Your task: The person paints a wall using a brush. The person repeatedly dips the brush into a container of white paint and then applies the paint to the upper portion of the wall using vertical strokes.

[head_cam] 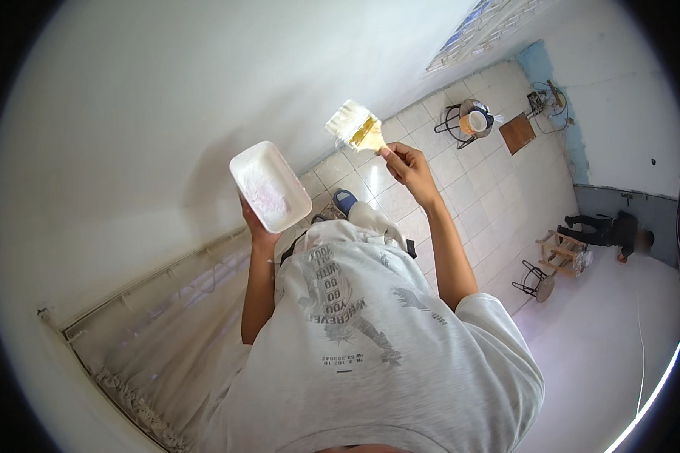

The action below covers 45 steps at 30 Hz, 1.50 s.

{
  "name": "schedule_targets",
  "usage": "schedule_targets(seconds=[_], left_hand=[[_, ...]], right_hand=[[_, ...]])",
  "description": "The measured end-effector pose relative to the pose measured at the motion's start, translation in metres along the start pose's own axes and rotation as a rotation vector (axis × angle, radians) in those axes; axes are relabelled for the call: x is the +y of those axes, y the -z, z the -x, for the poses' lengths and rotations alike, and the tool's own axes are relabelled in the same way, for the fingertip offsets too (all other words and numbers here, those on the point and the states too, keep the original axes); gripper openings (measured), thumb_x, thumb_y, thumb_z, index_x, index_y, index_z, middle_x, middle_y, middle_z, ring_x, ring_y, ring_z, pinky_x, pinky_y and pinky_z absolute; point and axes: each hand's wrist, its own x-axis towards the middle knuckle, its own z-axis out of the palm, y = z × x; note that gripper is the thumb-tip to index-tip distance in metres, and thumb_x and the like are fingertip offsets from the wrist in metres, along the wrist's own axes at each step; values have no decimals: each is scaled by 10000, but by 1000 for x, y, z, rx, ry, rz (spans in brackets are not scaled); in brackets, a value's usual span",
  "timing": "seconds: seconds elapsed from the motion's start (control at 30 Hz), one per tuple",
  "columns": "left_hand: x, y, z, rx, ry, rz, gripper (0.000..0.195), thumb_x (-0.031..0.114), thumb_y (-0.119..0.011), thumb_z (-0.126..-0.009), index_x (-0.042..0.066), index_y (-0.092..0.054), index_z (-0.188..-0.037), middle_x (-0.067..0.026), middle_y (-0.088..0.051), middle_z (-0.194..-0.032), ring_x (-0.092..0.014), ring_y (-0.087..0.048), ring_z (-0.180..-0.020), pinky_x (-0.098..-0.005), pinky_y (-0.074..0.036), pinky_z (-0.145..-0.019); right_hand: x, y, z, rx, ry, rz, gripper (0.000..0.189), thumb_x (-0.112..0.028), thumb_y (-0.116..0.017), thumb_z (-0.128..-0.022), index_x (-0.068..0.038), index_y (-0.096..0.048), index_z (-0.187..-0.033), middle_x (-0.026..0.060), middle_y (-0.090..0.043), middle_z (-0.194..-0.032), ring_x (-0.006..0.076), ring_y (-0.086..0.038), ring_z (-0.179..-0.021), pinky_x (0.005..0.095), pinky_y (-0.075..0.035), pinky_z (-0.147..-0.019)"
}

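Observation:
My left hand (257, 225) holds a white plastic tub (271, 187) from below, in front of the white wall (147, 113). A thin white coating of what looks like paint covers the inside of the tub. Between the fingers and thumb of my right hand (411, 170) is the handle of a wide flat paintbrush (365, 131). Its bristles are thick with white paint and point up and left, towards the wall. Brush and tub are apart, with the brush to the right and a little higher in the picture.
On the tiled floor (459, 170) a stool (476, 107) carries an orange-and-white bucket (474, 122). A brown board (517, 134) lies near cables. Another person (615, 229) is beside a wooden stool (561, 252) and a round stool (538, 286). A curtain (187, 323) hangs lower left.

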Motion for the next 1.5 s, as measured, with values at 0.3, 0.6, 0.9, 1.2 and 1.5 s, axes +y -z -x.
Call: schedule_targets(seconds=[0.3, 0.6, 0.9, 1.2, 1.5], left_hand=[[-4, -3, 1, 160, 83, -22, 617, 604, -463, -1051, 211, -513, -1523, -72, -608, -1462, -345, -616, -1298, -642, -463, -1117], [-9, -5, 24, 230, 49, -19, 624, 601, -476, -1051, 213, -493, -1539, -67, -599, -1483, -347, -616, -1307, -627, -473, -1118], [-26, 27, 30, 330, 6, 12, 719, 657, -519, -1003, 203, -470, -1557, -97, -576, -1502, -372, -564, -1364, -633, -437, -1145], [-21, 31, 18, 297, -78, 3, 666, 647, -418, -1058, 229, -439, -1576, -30, -549, -1544, -316, -572, -1374, -631, -467, -1128], [-22, 0, 33, 228, -121, -33, 706, 656, -501, -1019, 234, -431, -1581, -57, -549, -1531, -343, -560, -1375, -632, -448, -1142]], right_hand=[[142, 59, -160, 279, -62, -44, 317, -356, -667, -1044, -45, -676, -987, -13, -566, -727, 66, -476, -604, 239, -398, -555], [125, 78, -282, 223, -106, 128, 284, -264, -673, -1003, 3, -759, -960, -1, -583, -679, 75, -491, -607, 249, -394, -552], [-54, 82, -196, 230, 343, -199, 360, -362, -657, -1040, -15, -740, -994, -49, -503, -654, 42, -410, -579, 227, -288, -532], [127, 72, -262, 275, 84, 111, 417, -417, -652, -1031, -21, -752, -946, 1, -594, -662, 84, -528, -616, 290, -426, -570], [197, 75, -281, 323, -231, 186, 449, -431, -678, -955, 3, -790, -932, 82, -677, -686, 155, -625, -613, 334, -506, -606]])
